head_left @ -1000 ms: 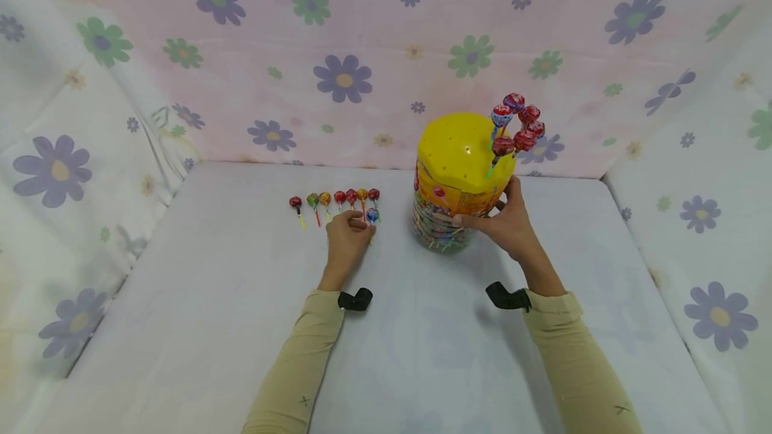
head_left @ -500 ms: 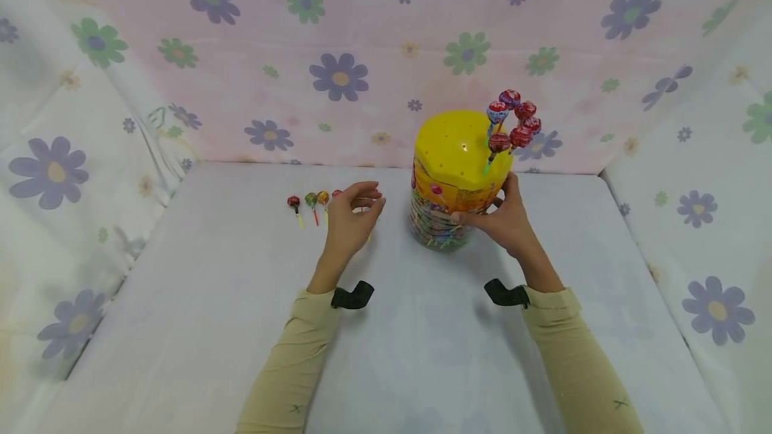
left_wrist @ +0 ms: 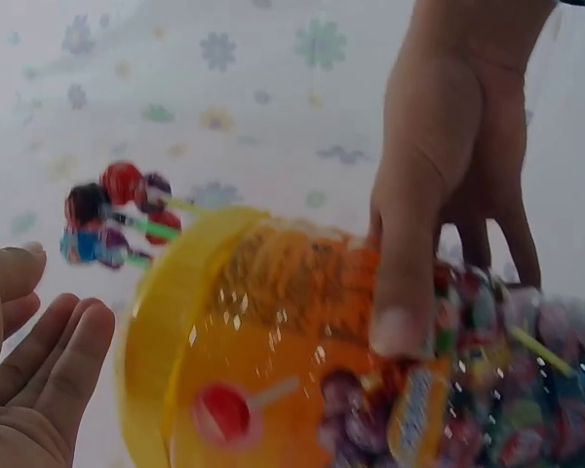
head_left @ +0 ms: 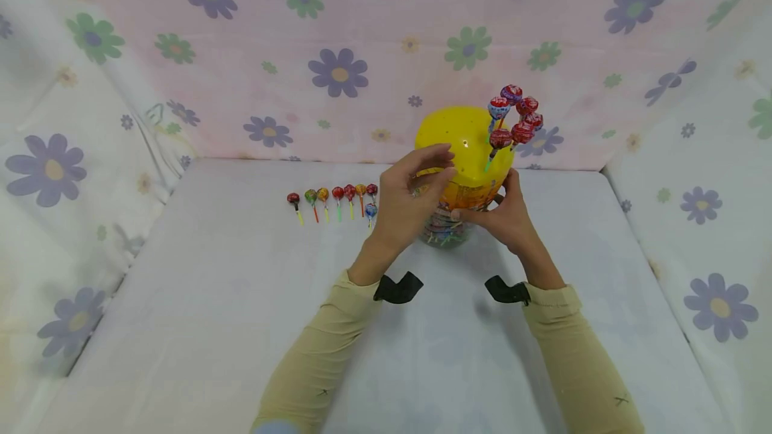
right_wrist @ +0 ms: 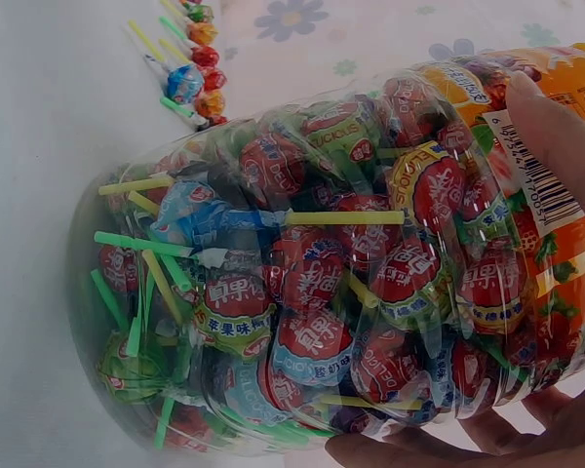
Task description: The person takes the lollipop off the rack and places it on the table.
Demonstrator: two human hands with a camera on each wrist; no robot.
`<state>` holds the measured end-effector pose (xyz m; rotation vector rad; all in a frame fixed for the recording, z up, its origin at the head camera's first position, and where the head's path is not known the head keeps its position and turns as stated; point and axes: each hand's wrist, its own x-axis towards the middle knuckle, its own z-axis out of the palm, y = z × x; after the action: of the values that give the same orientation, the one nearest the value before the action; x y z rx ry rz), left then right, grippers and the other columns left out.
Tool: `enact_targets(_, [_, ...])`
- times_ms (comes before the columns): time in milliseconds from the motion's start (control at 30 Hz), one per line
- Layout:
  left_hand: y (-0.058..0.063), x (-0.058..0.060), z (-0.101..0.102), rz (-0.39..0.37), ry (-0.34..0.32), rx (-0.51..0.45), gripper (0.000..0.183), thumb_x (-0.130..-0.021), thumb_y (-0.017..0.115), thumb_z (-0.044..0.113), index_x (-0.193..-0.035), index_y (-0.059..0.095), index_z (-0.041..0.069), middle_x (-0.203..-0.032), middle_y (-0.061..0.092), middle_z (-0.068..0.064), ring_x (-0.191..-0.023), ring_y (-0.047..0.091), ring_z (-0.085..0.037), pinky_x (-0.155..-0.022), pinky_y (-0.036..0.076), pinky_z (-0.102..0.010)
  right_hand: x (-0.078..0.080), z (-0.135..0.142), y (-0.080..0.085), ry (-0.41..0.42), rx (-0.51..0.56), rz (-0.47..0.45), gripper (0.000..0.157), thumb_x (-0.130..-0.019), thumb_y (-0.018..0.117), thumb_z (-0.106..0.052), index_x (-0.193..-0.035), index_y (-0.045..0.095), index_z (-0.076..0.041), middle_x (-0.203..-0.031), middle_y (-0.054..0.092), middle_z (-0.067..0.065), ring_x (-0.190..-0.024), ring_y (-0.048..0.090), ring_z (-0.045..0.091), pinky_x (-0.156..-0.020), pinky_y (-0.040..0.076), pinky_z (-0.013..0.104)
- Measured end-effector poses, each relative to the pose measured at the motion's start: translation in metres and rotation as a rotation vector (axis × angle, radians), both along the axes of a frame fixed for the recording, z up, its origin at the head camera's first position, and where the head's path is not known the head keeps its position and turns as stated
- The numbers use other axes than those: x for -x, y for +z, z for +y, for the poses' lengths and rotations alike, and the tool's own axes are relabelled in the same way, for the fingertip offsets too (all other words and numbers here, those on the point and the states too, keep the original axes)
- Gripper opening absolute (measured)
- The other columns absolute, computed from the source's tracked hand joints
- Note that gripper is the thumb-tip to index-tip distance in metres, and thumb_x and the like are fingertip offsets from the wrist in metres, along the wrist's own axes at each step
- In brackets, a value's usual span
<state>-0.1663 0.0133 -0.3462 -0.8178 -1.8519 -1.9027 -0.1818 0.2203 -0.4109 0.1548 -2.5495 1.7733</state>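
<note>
Looks like a half-done sort of job to me. In the head view the jar [head_left: 473,197] stands on the surface [head_left: 241,273] with its yellow lid [head_left: 461,134] on, and I count at least six lid pops [head_left: 522,132] sticking up on the right-hand side. Over to the left there's a row [head_left: 349,191] of seven lollipops lying flat, plus a blue pop [head_left: 370,210] by itself just below the right end, like line two has barely begun. The left hand [head_left: 407,203] is up in front of the lid, fingers loosely apart, nothing in them, while the right hand [head_left: 512,220] grips the jar's side. My guess is pops go from lid to surface, so eight are done and that cluster is what's left, but one moment can't prove the direction. Left wrist view: the left fingers are spread right beside the lid and well short of the lid pops; can't tell if they touch the lid. Right thumb is pressed on the jar. Right wrist view: right thumb on one side, fingers round the other, and loads of wrapped candies [right_wrist: 317,268] inside, which I'd say aren't part of the count.
</note>
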Motion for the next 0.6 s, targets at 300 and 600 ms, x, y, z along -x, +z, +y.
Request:
enact_targets(300, [0.027, 0.000, 0.036, 0.057, 0.009, 0.132, 0.042, -0.096, 0.066, -0.002, -0.136, 0.056, -0.010, -0.132, 0.064, -0.023, -0.121, 0.065, -0.028, -0.101, 0.052, -0.022, -0.001, 0.000, 0.005, -0.003, -0.002, -0.014, 0.098, -0.084, 0.083, -0.010, -0.156, 0.016, -0.012, -0.155, 0.030, 0.015, -0.145, 0.030, 0.031, -0.121, 0.032, 0.057])
enact_targets(600, [0.026, 0.004, 0.058, 0.062, 0.061, 0.158, 0.044, -0.095, 0.066, -0.003, -0.137, 0.055, -0.010, -0.125, 0.067, -0.023, -0.110, 0.071, -0.026, -0.098, 0.053, -0.018, 0.000, 0.001, 0.004, -0.011, -0.020, -0.002, 0.101, -0.083, 0.083, -0.007, -0.158, 0.014, -0.012, -0.158, 0.030, 0.015, -0.141, 0.033, 0.033, -0.119, 0.034, 0.058])
